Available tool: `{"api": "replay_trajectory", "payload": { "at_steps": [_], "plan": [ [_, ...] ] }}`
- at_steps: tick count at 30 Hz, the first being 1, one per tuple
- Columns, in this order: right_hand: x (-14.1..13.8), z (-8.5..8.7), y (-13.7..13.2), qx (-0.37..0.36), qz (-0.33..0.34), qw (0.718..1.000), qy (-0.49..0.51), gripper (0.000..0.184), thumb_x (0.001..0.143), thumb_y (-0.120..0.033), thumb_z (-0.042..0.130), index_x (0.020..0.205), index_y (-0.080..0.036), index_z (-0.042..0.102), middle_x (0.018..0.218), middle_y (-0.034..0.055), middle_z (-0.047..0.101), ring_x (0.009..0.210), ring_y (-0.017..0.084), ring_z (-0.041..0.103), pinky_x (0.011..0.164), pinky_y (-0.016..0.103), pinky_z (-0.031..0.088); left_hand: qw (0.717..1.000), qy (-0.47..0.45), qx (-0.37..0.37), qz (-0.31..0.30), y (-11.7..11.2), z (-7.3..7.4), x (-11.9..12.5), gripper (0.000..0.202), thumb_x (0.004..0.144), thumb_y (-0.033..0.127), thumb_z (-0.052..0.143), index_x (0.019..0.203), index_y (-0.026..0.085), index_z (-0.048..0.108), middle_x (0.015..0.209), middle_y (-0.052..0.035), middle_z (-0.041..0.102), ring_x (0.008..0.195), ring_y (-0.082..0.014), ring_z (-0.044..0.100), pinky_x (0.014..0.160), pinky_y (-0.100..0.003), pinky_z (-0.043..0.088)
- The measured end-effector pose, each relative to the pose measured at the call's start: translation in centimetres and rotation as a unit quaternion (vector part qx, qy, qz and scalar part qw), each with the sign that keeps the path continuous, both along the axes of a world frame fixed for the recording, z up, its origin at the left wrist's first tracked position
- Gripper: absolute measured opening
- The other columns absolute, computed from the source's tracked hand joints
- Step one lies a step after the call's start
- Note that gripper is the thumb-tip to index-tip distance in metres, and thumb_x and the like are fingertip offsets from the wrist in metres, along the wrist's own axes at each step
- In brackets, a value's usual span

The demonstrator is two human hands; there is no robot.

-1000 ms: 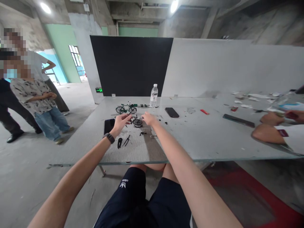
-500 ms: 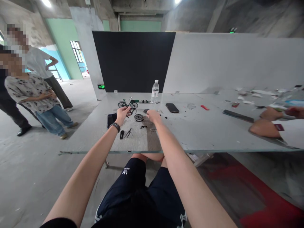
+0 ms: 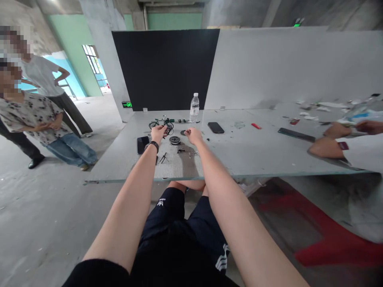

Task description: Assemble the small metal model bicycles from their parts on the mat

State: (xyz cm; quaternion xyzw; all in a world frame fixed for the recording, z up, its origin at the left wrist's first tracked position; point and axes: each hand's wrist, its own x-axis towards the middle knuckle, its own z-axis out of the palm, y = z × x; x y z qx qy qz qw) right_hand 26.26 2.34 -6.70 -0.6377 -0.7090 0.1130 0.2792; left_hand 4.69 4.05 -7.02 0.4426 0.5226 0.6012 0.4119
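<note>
My left hand [image 3: 158,133] is closed in a pinch just in front of a green and black model bicycle [image 3: 161,122]. A small dark part shows at its fingertips, too small to name. To the right, my right hand [image 3: 194,135] is also pinched, beside a small black wheel [image 3: 183,132] lying on the table; whatever its fingers hold is hidden. Between and below the hands lie black model wheels [image 3: 174,140]. Nearer me are a small black part [image 3: 180,150] and a black fork-shaped piece [image 3: 163,158].
A phone [image 3: 143,145] lies left of my wrist, another phone [image 3: 216,127] to the right. Behind stands a water bottle [image 3: 194,108]. A red object [image 3: 256,126] and a long dark object [image 3: 296,134] lie farther right, near another person's arms [image 3: 329,147]. People stand at left.
My view has shifted slightly, so the table sits higher in it. My left hand has moved a little up and right; my right hand stays near the small wheel, fingers still pinched.
</note>
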Motion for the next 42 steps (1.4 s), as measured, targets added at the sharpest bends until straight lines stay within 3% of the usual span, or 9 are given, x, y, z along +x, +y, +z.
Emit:
{"api": "replay_trajectory", "payload": {
  "at_steps": [5, 10, 20, 26, 30, 33, 36, 40, 42],
  "plan": [
    [-0.5, 0.7, -0.9, -0.015, 0.060, 0.991, 0.117, 0.030, 0.103, -0.038, 0.051, 0.110, -0.016, 0.069, 0.111, 0.0123, 0.075, 0.084, 0.016, 0.064, 0.071, 0.026, 0.048, 0.999, 0.000, -0.006, -0.036, -0.7, 0.6, 0.8, 0.022, 0.079, 0.033, 0.080, 0.080, 0.013, 0.071, 0.090, -0.0116, 0.075, 0.068, -0.0166, 0.069, 0.066, -0.030, 0.058],
    [-0.6, 0.9, -1.6, -0.054, 0.097, 0.975, 0.190, 0.034, 0.103, -0.045, 0.050, 0.115, -0.018, 0.067, 0.105, 0.0094, 0.073, 0.064, 0.010, 0.051, 0.052, 0.020, 0.038, 0.996, -0.019, -0.009, -0.085, -1.7, 0.6, 2.1, 0.021, 0.078, 0.029, 0.082, 0.076, 0.012, 0.070, 0.082, -0.0086, 0.074, 0.062, -0.0136, 0.065, 0.064, -0.027, 0.056],
    [-1.1, 0.3, -2.0, -0.094, 0.064, 0.958, 0.262, 0.032, 0.096, -0.047, 0.060, 0.109, -0.019, 0.064, 0.075, -0.0001, 0.060, 0.058, 0.010, 0.043, 0.051, 0.019, 0.038, 0.989, -0.066, -0.004, -0.129, -2.3, -0.3, 2.4, 0.027, 0.074, 0.031, 0.087, 0.072, 0.012, 0.068, 0.078, -0.0074, 0.073, 0.060, -0.0117, 0.063, 0.064, -0.027, 0.055],
    [-1.3, 1.4, -1.4, -0.080, 0.079, 0.945, 0.307, 0.029, 0.088, -0.048, 0.067, 0.090, -0.019, 0.063, 0.058, -0.0066, 0.048, 0.045, 0.008, 0.034, 0.042, 0.020, 0.030, 0.988, -0.073, 0.023, -0.137, -1.8, -0.5, 2.6, 0.035, 0.066, 0.038, 0.091, 0.068, 0.012, 0.068, 0.068, -0.0053, 0.069, 0.053, -0.0115, 0.060, 0.059, -0.028, 0.053],
    [-1.1, 1.8, -0.4, -0.067, 0.098, 0.930, 0.347, 0.028, 0.083, -0.047, 0.072, 0.082, -0.020, 0.062, 0.053, -0.0078, 0.044, 0.041, 0.008, 0.028, 0.038, 0.021, 0.025, 0.985, -0.076, 0.048, -0.149, -1.3, -0.2, 2.9, 0.039, 0.065, 0.045, 0.090, 0.068, 0.013, 0.069, 0.071, -0.0055, 0.070, 0.055, -0.0119, 0.061, 0.059, -0.027, 0.053],
    [-1.0, 1.7, 0.5, -0.060, 0.109, 0.918, 0.377, 0.027, 0.079, -0.044, 0.074, 0.086, -0.019, 0.064, 0.060, -0.0061, 0.051, 0.041, 0.007, 0.029, 0.038, 0.021, 0.024, 0.982, -0.074, 0.058, -0.163, -1.1, 0.1, 2.9, 0.041, 0.064, 0.050, 0.090, 0.074, 0.014, 0.072, 0.080, -0.0088, 0.074, 0.061, -0.0134, 0.063, 0.061, -0.027, 0.054],
    [-1.0, 1.7, 1.1, -0.052, 0.128, 0.906, 0.399, 0.034, 0.077, -0.047, 0.075, 0.095, -0.018, 0.068, 0.068, -0.0037, 0.057, 0.045, 0.007, 0.033, 0.039, 0.022, 0.023, 0.981, -0.070, 0.072, -0.167, -0.9, 0.3, 2.7, 0.044, 0.066, 0.053, 0.088, 0.079, 0.014, 0.073, 0.086, -0.0096, 0.074, 0.065, -0.0144, 0.065, 0.063, -0.028, 0.055],
    [-1.1, 2.0, 1.7, -0.071, 0.207, 0.899, 0.378, 0.047, 0.077, -0.058, 0.075, 0.101, -0.017, 0.075, 0.053, -0.0077, 0.044, 0.041, 0.007, 0.025, 0.039, 0.024, 0.019, 0.979, -0.057, 0.100, -0.165, -0.6, 0.3, 2.1, 0.044, 0.068, 0.055, 0.086, 0.084, 0.016, 0.073, 0.089, -0.0097, 0.074, 0.076, -0.0181, 0.068, 0.066, -0.030, 0.057],
    [-1.4, 2.0, 2.2, -0.054, 0.243, 0.907, 0.340, 0.048, 0.079, -0.061, 0.073, 0.097, -0.017, 0.077, 0.051, -0.0056, 0.046, 0.041, 0.008, 0.030, 0.039, 0.024, 0.021, 0.979, -0.042, 0.114, -0.162, -0.5, 0.1, 1.8, 0.042, 0.067, 0.054, 0.087, 0.082, 0.017, 0.073, 0.086, -0.0092, 0.073, 0.079, -0.0202, 0.069, 0.064, -0.030, 0.057]
  ]
}}
